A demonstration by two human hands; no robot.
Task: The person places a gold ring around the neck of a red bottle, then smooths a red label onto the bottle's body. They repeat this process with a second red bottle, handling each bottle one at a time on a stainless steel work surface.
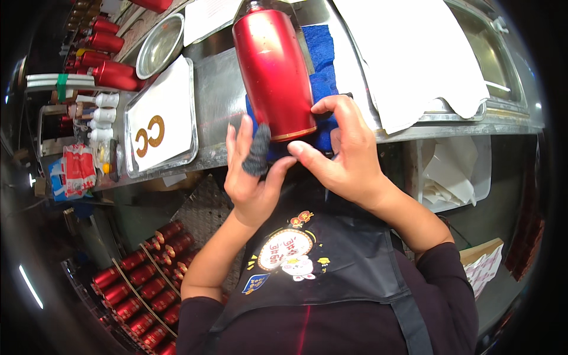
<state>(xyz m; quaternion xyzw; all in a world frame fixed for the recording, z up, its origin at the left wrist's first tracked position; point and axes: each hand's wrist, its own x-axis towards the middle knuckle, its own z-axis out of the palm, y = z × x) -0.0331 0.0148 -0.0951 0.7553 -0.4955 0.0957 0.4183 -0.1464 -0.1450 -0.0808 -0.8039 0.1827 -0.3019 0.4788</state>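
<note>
A glossy red bottle [275,71] lies on a blue cloth [322,50], its neck pointing away from me and its gold-edged base toward me. My right hand [352,151] has the index fingertip on the bottle's right side and the thumb by the base. At the base's left is my left hand [247,177], fingers stretched out, with a dark grey wrap [256,155] on one finger that appears to touch the bottle. The left thumb points at the right thumb just below the base. Whether anything thin lies between the thumbs cannot be made out.
Left on the metal bench, a tray [188,139] holds a white sheet with gold curved pieces [155,131]. Behind it are a metal bowl [161,47] and more red bottles [115,74]. White sheets [414,53] cover the right side. Below stand a plastic bin [482,171] and racked red bottles [142,275].
</note>
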